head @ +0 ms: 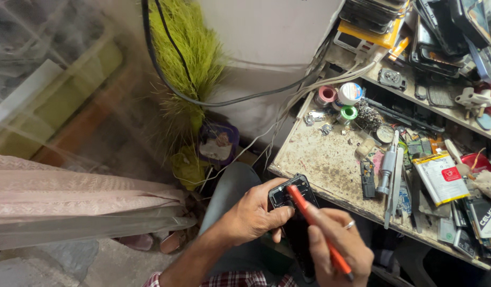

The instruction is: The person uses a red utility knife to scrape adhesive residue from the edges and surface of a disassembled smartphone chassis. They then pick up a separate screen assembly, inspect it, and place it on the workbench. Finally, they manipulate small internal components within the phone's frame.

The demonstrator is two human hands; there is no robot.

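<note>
My left hand grips the top end of a black phone with its back opened, held just off the near corner of the workbench. My right hand holds a red-handled screwdriver like a pen. Its tip rests on the upper part of the phone. The phone's lower end runs down between my hands and is partly hidden by them.
The bench holds tape rolls, a metal tool, a flat battery pack, circuit boards and several phone parts. Stacked phones fill the shelf above. A green broom and black cable hang left. Pink cloth lies at left.
</note>
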